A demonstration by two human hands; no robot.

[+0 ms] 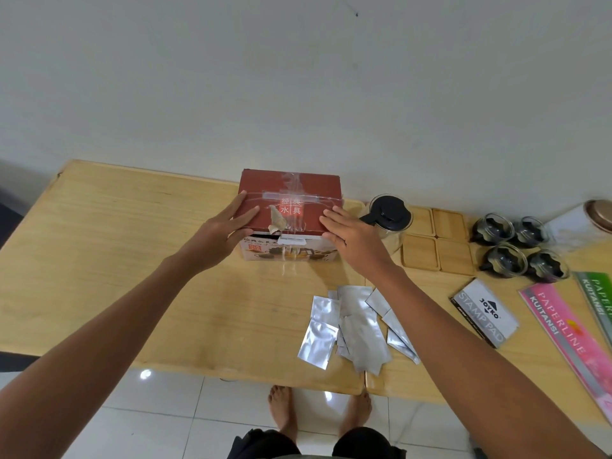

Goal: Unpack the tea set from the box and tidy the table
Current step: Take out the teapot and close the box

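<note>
The box (291, 207) stands at the back of the table (132, 260), near the wall, its red lid shut and crossed with clear tape. The left hand (220, 231) lies flat on the lid's left end, fingers spread and open; the right hand (351, 236) lies flat on the lid's right end, fingers together, gripping nothing. Both hands cover the lid's near corners.

Just right of the box stands a glass teapot (387, 220) with a black lid, partly hidden by the right hand. Beside it lie 4 wooden coasters (437, 240) in a square, then 4 glass cups (520, 246) with dark handles — their insides are hard to read, perhaps only reflections. A jar (592, 217) is cut off at the right edge.

Nearer, silver sachets (357, 326) lie in a loose heap, overlapping. A stamp pad (485, 313) and 2 receipt books (569, 329) lie to the right — the farther book mostly out of view.
</note>
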